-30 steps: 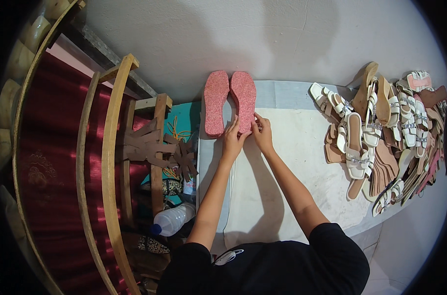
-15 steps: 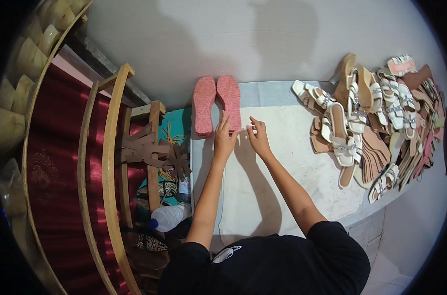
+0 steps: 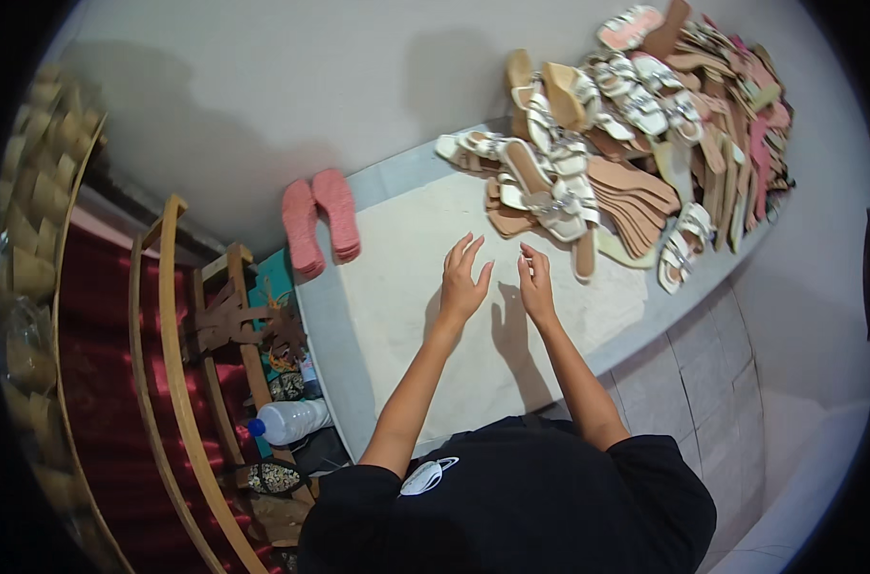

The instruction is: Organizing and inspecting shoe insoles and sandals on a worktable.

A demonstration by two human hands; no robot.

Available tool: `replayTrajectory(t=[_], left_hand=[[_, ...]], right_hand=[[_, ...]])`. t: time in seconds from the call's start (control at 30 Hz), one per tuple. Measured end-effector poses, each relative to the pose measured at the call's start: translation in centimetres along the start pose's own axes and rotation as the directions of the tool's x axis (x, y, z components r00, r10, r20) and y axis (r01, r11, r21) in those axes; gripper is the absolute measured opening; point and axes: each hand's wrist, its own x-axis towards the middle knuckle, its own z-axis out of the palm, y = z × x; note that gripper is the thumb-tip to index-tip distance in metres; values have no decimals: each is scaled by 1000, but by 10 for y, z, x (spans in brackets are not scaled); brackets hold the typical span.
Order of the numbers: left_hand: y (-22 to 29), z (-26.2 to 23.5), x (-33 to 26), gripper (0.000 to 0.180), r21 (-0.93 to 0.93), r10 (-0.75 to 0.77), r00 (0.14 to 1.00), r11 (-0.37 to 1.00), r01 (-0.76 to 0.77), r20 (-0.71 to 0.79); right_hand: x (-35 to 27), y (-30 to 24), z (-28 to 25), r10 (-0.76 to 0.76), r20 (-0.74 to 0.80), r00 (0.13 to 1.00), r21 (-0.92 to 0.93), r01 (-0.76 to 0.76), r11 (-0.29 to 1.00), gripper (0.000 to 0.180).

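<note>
Both hands empty, fingers spread, over a pale worktop between pink soles and a sandal heap.

Nearest, left hand (image 3: 462, 283) and right hand (image 3: 536, 287) hovering side by side above bare cream worktop (image 3: 396, 316), fingers wide, holding nothing. At ten o'clock, well apart from the hands, pair of flat pink textured foam-like soles (image 3: 320, 225) lying side by side at the worktop's far left corner against the grey wall (image 3: 263, 86); probably light, bendy, grippy-faced, best pinched at the narrow waist or heel edge. At one o'clock, heap of white strapped sandals and tan flat insoles (image 3: 626, 143), loose, likely to slide. Clear plastic bottle (image 3: 291, 421) down left, beside curved wooden frames.
</note>
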Motion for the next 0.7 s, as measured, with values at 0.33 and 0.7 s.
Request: replayTrajectory(t=[0.33, 0.7], left_hand=[[105, 112, 35, 42, -148, 219, 968, 968, -201, 121], [195, 277, 105, 45, -154, 292, 953, 948, -278, 77]], right_hand=[[15, 19, -142, -62, -245, 967, -12, 61, 998, 32], [113, 69, -308, -145, -229, 963, -30, 142, 989, 33]])
